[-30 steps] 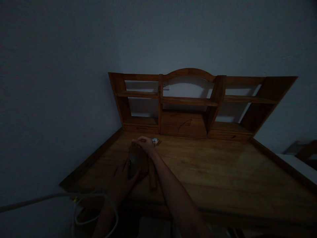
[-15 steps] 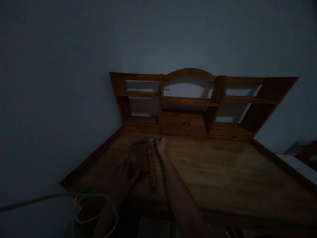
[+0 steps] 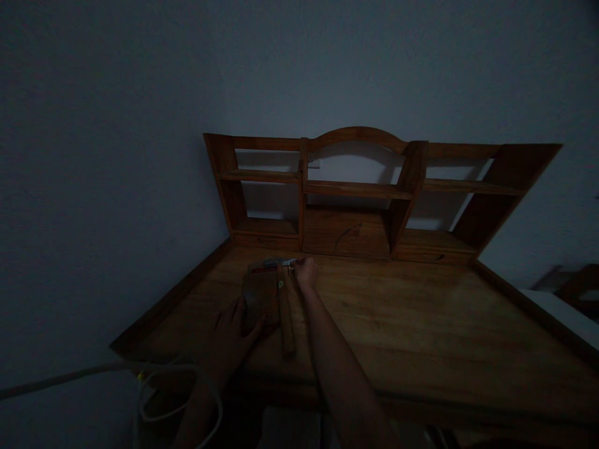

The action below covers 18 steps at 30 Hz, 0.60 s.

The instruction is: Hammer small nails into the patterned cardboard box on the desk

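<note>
A dark brown, flat, block-like object (image 3: 261,299) lies on the left part of the wooden desk (image 3: 402,312). Against its left and near sides rests my left hand (image 3: 229,333), with fingers and thumb spread. Right beside the block lies a straight wooden handle-like bar (image 3: 286,318) with a small pale green spot near its far end. Beyond these, a slim silver-grey tool (image 3: 276,262) lies crosswise at the block's far edge, its right end reaching my right hand (image 3: 306,273). That hand is closed around this end; dim light hides the tool's exact kind.
A wooden shelf unit (image 3: 349,187) with small drawers stands along the desk's back edge. At the lower left, a pale cable (image 3: 173,368) loops in front of my left forearm. A raised wooden edge (image 3: 182,290) borders the desk's left side.
My right hand and the silver-grey tool have shifted very slightly. My left hand stays against the block, and the view has moved a little.
</note>
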Each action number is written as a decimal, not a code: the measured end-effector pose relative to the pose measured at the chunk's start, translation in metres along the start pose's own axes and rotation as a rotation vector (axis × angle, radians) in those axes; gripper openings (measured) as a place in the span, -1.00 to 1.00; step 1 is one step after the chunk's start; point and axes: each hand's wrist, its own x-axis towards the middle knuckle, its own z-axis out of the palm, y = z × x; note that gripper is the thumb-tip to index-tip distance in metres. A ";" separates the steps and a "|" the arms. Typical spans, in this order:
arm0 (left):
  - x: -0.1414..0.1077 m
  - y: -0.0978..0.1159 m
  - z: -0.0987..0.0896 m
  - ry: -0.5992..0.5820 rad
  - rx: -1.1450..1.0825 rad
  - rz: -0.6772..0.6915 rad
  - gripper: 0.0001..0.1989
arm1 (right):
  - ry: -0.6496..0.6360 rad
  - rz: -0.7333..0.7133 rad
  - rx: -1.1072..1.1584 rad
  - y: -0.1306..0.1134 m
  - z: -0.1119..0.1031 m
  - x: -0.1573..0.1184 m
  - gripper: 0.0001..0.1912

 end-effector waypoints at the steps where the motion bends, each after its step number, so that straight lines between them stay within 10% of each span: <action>1: 0.000 0.002 -0.002 0.006 -0.007 0.003 -0.39 | -0.008 -0.001 0.020 -0.001 -0.002 0.000 -0.83; 6: -0.002 -0.003 -0.005 -0.011 -0.016 0.118 -0.49 | -0.140 -0.033 0.164 -0.024 -0.004 0.001 -0.64; 14: -0.003 -0.004 -0.010 -0.005 -0.047 0.127 -0.45 | -1.050 -0.156 0.358 -0.065 0.003 -0.023 -0.68; 18: -0.002 0.001 -0.013 -0.012 -0.070 0.069 -0.40 | -1.226 -0.197 0.346 -0.063 -0.001 -0.032 -0.73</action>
